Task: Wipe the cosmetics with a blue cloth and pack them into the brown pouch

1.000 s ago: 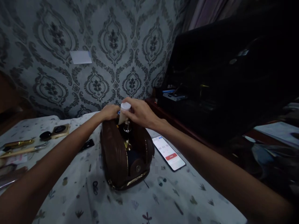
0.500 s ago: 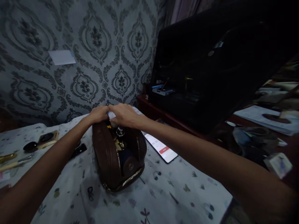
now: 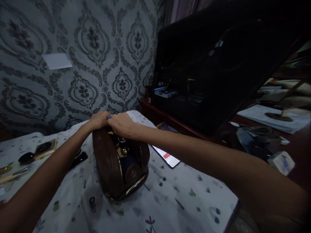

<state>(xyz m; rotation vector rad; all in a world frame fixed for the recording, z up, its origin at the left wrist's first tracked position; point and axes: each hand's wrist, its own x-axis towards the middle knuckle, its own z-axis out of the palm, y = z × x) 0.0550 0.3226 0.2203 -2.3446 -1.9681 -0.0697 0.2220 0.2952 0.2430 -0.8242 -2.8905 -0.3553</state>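
A brown leather zip pouch (image 3: 105, 161) stands on the patterned cloth, its gold zipper open along the top. Gold and silver-coloured items (image 3: 122, 150) show inside it. At the pouch's far end, my left hand (image 3: 100, 120) is closed, its fingertips out of sight. My right hand (image 3: 121, 124) is closed beside it, over the opening, with knuckles up. A small bit of blue (image 3: 110, 116) peeks out between the two hands; what it belongs to is hidden.
A lit phone (image 3: 167, 157) lies right of the pouch. To the left are a compact (image 3: 46, 147), a dark round-headed item (image 3: 26, 157), a brush (image 3: 14, 174) and a black case (image 3: 80, 158). A large black panel (image 3: 206, 74) leans at the right. Patterned wallpaper (image 3: 93, 38) stands behind.
My right hand has curled further closed and turned knuckles up, covering a pale thing seen under its thumb before. My left hand stays at the pouch's far end. The view has shifted slightly.
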